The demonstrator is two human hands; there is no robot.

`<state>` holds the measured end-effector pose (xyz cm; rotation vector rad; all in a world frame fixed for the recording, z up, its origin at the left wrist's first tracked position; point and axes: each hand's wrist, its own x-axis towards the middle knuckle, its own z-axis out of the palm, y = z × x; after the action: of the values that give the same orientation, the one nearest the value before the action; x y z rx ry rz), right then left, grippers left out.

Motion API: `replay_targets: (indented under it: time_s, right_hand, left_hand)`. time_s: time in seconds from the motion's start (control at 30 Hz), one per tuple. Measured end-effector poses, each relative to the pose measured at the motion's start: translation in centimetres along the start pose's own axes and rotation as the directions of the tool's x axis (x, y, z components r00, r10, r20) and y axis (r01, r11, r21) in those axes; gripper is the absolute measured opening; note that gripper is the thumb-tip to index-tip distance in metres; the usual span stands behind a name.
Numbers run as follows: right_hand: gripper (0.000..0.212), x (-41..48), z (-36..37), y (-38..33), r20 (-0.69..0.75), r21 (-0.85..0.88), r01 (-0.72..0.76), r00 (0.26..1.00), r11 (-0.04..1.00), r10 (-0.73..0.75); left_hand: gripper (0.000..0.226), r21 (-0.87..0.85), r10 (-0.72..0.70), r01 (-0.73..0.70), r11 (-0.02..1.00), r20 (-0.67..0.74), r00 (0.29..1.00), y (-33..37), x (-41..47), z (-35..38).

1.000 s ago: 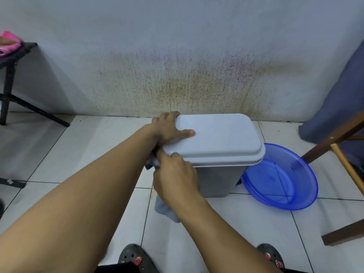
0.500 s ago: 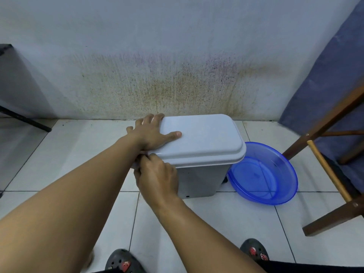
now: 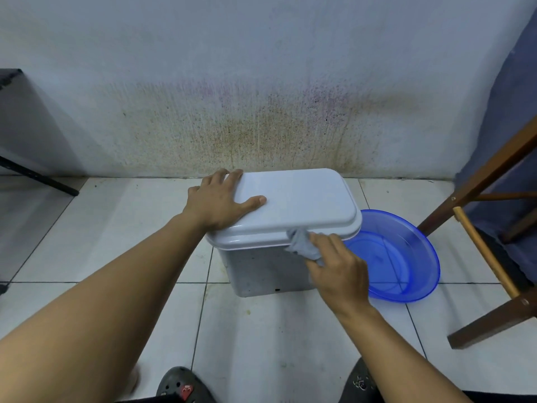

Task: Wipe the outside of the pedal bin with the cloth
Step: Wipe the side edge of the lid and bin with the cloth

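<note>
A pale grey pedal bin (image 3: 261, 266) stands on the tiled floor near the stained wall, its lid (image 3: 293, 199) closed. My left hand (image 3: 216, 202) lies flat on the lid's left end, thumb stretched across the top and fingers over the far edge. My right hand (image 3: 338, 274) grips a bunched grey cloth (image 3: 303, 247) and holds it against the bin's front, just under the lid's rim towards the right end. The pedal is hidden from view.
A blue plastic basin (image 3: 406, 257) sits on the floor touching the bin's right side. A wooden chair frame (image 3: 491, 257) with dark blue fabric stands at the right. A black table leg (image 3: 37, 178) slants at the far left. My two dark clogs (image 3: 180, 385) are at the bottom edge.
My right hand has slid the cloth along the bin's front rim from its left corner to the right end. My left hand stayed on the lid. The view shifted slightly.
</note>
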<state>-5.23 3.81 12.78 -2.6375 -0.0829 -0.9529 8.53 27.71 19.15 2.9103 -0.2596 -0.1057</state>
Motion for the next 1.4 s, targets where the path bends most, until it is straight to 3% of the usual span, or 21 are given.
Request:
replay_targets:
  time_s: [0.1,0.17,0.3,0.5,0.6,0.77,0.97,1.03,1.2,1.27,1.4]
  right_hand:
    - [0.026,-1.0,-0.3,1.7,-0.039,0.009,-0.129,0.991,0.992,0.129]
    - [0.026,-1.4,-0.1,1.3,-0.053,0.031,-0.140,0.988,0.990,0.142]
    - [0.030,-1.0,1.5,-3.1,-0.007,0.114,-0.101,0.995,0.988,0.102]
    - [0.017,0.2,3.4,-10.6,0.115,0.212,0.024,0.992,0.977,-0.049]
    - [0.011,0.4,3.1,-10.8,0.130,0.259,-0.003,0.991,0.966,-0.031]
    - [0.017,0.4,1.5,-7.5,0.163,0.296,-0.228,0.969,0.928,0.187]
    - [0.028,0.3,-1.4,-2.0,0.163,0.255,-0.511,0.860,0.821,0.484]
    - [0.026,0.5,-1.9,-0.4,0.130,0.269,-0.594,0.802,0.758,0.582]
    - [0.022,2.5,-3.0,4.1,0.026,0.329,-0.776,0.578,0.539,0.816]
    - [0.019,3.2,-3.7,5.2,0.002,0.337,-0.764,0.586,0.551,0.811]
    - [0.019,2.7,-3.1,5.1,0.176,0.209,-0.757,0.652,0.620,0.737]
  left_hand:
    - [0.101,0.006,0.001,-0.001,1.000,0.001,1.000,0.0,0.0,0.1]
    - [0.101,0.011,0.000,0.000,1.000,0.001,1.000,0.0,0.0,0.1]
    - [0.101,0.014,-0.002,0.002,1.000,-0.002,1.000,-0.1,0.1,0.2]
    - [0.108,0.003,0.003,-0.003,1.000,-0.018,1.000,-0.4,0.4,0.5]
    - [0.109,-0.002,0.010,-0.010,1.000,-0.020,1.000,-0.4,0.3,0.4]
    - [0.109,-0.016,0.007,-0.008,1.000,-0.017,1.000,-0.3,0.2,0.3]
    - [0.107,0.001,0.026,-0.026,1.000,-0.023,0.999,-0.5,0.3,0.2]
    - [0.107,0.000,0.017,-0.017,1.000,-0.024,1.000,-0.4,0.3,0.3]
    - [0.109,-0.006,0.007,-0.007,1.000,-0.019,1.000,0.0,0.4,0.3]
    - [0.107,-0.004,0.026,-0.026,1.000,-0.021,0.999,0.0,0.3,0.4]
    - [0.107,-0.007,0.039,-0.039,0.999,-0.017,0.999,0.1,0.5,0.4]
